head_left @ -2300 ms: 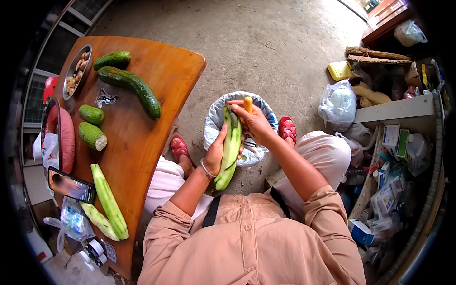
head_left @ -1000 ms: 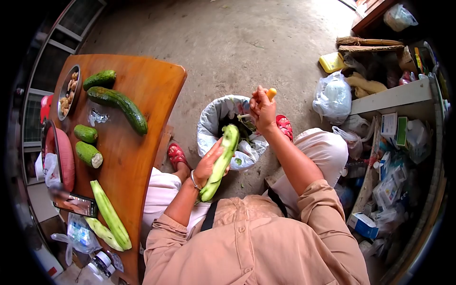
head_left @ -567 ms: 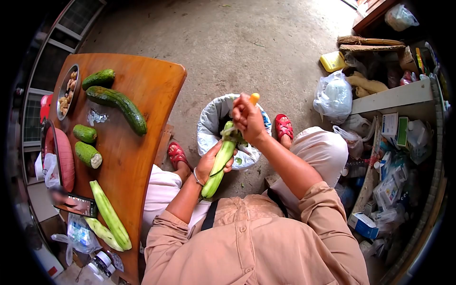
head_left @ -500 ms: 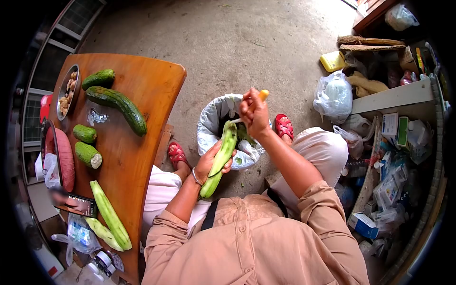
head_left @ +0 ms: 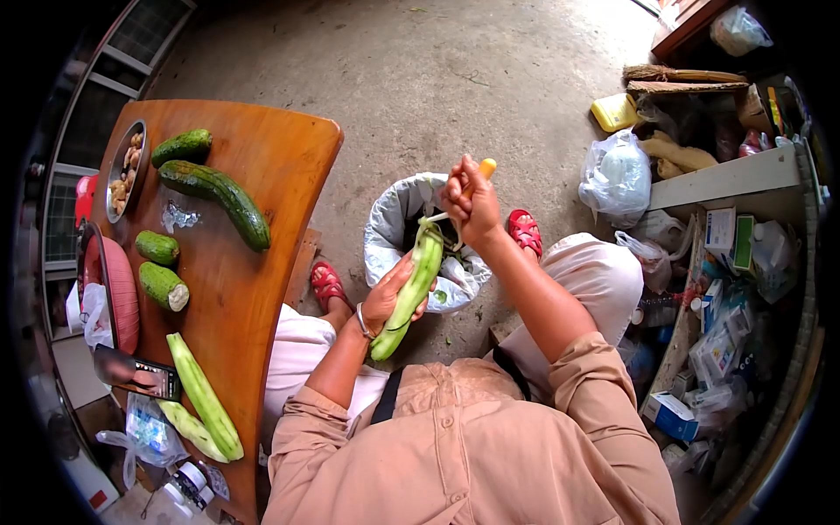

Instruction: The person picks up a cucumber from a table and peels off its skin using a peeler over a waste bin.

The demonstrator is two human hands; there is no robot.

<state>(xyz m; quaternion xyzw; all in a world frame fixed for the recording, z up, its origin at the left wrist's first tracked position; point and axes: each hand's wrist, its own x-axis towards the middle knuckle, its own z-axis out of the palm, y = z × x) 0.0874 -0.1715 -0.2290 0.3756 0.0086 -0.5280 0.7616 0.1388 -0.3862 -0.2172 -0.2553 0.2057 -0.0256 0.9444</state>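
Note:
My left hand (head_left: 390, 296) is wrapped round a mostly peeled green gourd (head_left: 411, 293), which looks like a luffa and tilts up over the bin. My right hand (head_left: 470, 206) is closed on the yellow handle (head_left: 487, 166) of a peeler. The peeler's pale head reaches toward the gourd's upper end; its exact contact is hard to make out. Below both hands stands a bin (head_left: 385, 223) lined with a whitish plastic bag, with peelings inside.
On the wooden table (head_left: 293, 157) at left lie a long dark-green gourd (head_left: 219, 197), several shorter pieces, a peeled gourd (head_left: 204, 398), a metal bowl of ginger-like pieces (head_left: 118, 188) and a phone (head_left: 137, 374). At right, a cluttered shelf (head_left: 726, 184) holds bags and boxes.
My right hand has shifted slightly, and the peeler's handle tilts differently. The gourd stays in my left hand, turned a little.

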